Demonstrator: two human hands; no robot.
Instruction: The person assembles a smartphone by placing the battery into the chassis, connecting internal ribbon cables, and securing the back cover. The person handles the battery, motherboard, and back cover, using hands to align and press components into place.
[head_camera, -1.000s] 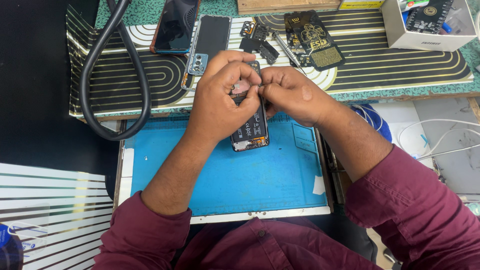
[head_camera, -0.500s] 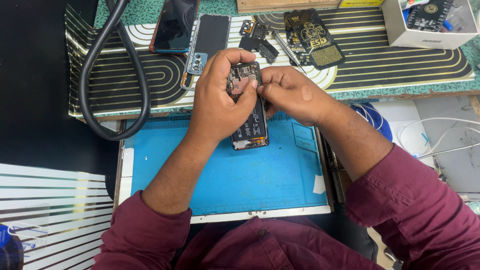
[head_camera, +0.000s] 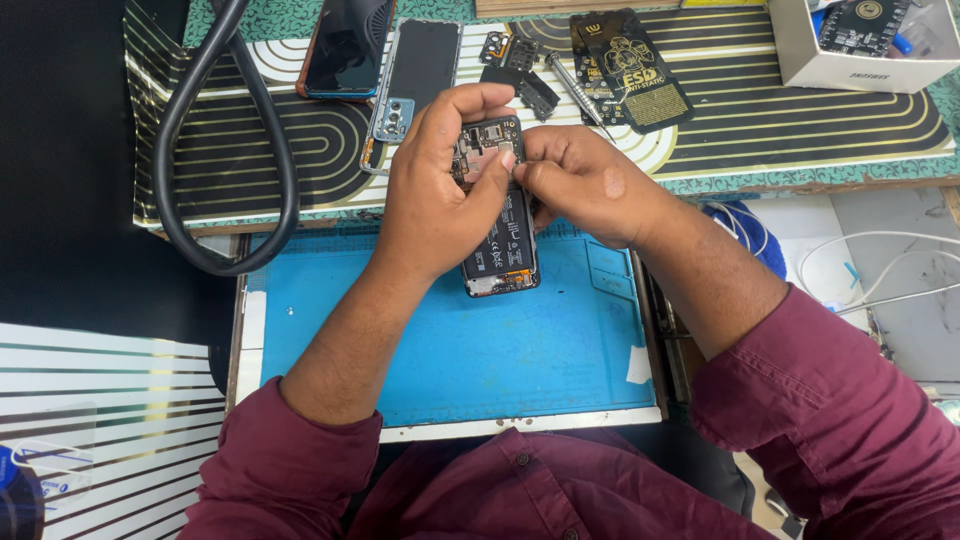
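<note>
An opened smartphone (head_camera: 503, 245) with its back cover off shows a black battery and circuit boards. It is held upright above a blue work mat (head_camera: 450, 340). My left hand (head_camera: 440, 195) wraps around the phone's upper half, thumb across the top board. My right hand (head_camera: 585, 185) is pinched at the phone's right edge near the top board, fingertips touching it. Whether the right fingers hold a small part or tool is hidden.
Behind the hands lie a dark phone (head_camera: 345, 45), a phone back cover with camera window (head_camera: 410, 75), small black parts (head_camera: 515, 65), a screwdriver (head_camera: 575, 90) and a black anti-static pouch (head_camera: 630, 65). A thick black hose (head_camera: 215, 150) loops at left; a white box (head_camera: 865, 45) sits at top right.
The left hand has shifted its grip, uncovering the phone's top board. The right hand stays pinched at the phone's upper right edge. The phone has barely moved.
</note>
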